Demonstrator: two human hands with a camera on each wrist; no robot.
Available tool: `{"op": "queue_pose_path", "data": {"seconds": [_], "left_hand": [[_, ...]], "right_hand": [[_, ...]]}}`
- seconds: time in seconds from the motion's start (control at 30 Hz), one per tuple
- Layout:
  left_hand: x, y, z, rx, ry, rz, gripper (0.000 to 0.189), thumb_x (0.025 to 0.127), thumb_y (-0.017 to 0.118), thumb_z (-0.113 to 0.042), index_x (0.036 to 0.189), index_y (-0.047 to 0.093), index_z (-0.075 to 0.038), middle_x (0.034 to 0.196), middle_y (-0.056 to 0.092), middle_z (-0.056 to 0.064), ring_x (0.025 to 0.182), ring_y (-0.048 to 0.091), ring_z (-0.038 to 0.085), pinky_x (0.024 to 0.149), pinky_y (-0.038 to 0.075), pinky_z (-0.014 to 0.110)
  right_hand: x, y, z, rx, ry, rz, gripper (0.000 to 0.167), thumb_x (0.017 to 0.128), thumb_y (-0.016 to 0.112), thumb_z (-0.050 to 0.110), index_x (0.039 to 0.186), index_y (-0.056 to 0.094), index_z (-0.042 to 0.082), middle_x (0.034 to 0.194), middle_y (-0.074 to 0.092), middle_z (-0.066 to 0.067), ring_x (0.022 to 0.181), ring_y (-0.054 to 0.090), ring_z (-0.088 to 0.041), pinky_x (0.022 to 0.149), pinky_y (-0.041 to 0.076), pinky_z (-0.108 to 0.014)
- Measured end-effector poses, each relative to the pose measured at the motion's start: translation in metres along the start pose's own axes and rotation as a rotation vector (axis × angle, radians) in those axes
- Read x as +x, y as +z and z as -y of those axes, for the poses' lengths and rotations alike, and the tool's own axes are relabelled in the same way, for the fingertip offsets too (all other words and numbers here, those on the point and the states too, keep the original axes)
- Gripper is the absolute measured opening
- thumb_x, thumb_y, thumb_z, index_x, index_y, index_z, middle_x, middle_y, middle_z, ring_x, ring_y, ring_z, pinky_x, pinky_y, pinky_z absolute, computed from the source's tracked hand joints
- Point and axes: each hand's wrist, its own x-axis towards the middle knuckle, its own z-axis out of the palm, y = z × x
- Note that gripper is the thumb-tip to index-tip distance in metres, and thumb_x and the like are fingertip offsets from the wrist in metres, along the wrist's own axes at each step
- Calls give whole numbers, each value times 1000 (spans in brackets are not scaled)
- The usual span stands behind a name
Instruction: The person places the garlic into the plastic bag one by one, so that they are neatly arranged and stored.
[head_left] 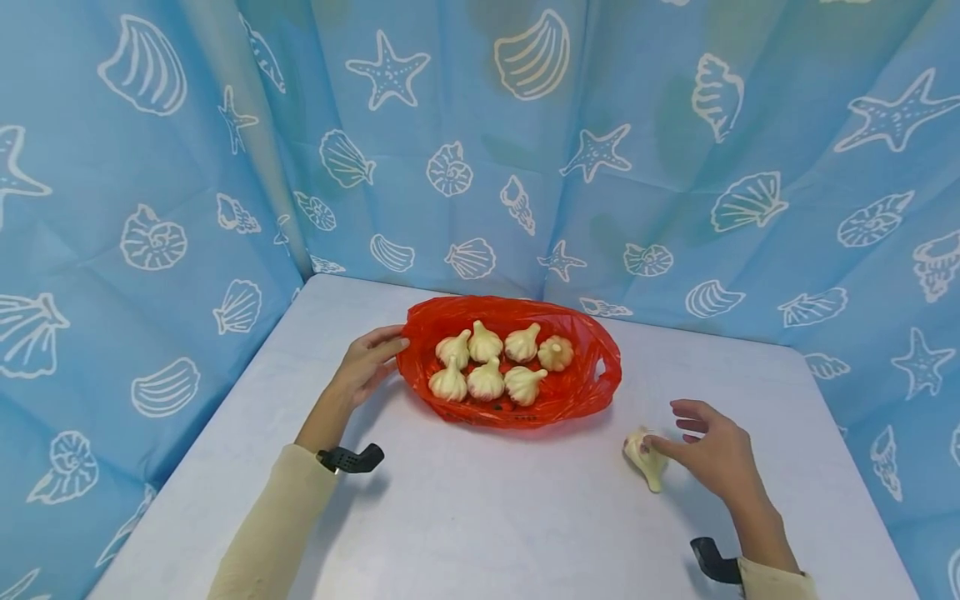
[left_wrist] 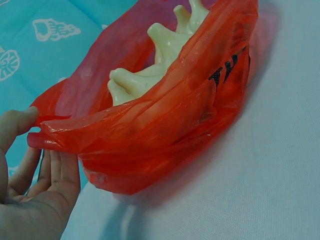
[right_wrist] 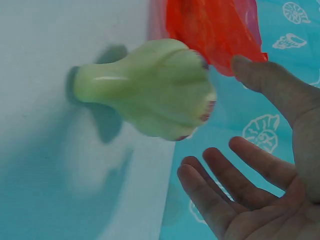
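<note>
A red plastic bag [head_left: 592, 400] lies spread wide on the white table, its mouth facing up. Several pale garlic bulbs [head_left: 486, 379] sit inside it in two rough rows. At the bag's left end, my left hand [head_left: 365, 364] pinches the rim between thumb and fingers; the left wrist view shows the thumb [left_wrist: 22, 120] over the plastic. One more garlic bulb [right_wrist: 150, 90] lies on the table right of the bag, stem toward me. Beside it is my right hand [head_left: 716, 454], thumb and fingers apart, holding nothing. In the right wrist view a gap separates the fingers [right_wrist: 240, 185] from that bulb.
The white table [head_left: 480, 517] runs back to a blue curtain [head_left: 480, 150] with white shell and starfish prints, which stands behind and along both sides. A black wrist mount [head_left: 352, 458] sits on the left forearm, another mount [head_left: 712, 560] on the right.
</note>
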Motion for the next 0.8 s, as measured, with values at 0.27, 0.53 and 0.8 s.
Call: {"op": "queue_pose_path", "data": {"seconds": [0.27,0.53,0.8], "left_hand": [[-1,-1,-1,-9,-10,-9,49,89,73,-18,133,55,-9,135,53,8,120,52,25,94,50,32],[-2,1,-2,-17,-1,0,48,91,71,-23,134,54,-8,136,53,9,120,53,25,91,52,31],[-2,3,-3,-30,22,29,49,93,68,-23,137,52,-6,136,53,11,118,54,24,91,52,31]], "right_hand": [[-1,6,-9,-9,64,118,98,71,78,60,141,43,3,138,47,-27,122,48,-46,81,54,-54],[-5,10,-15,3,127,150,101,71,80,57,140,39,-3,132,51,-29,116,54,-45,78,57,-49],[-7,20,-19,19,59,96,74,74,83,44,124,58,-3,115,64,-24,103,61,-38,77,57,-45]]}}
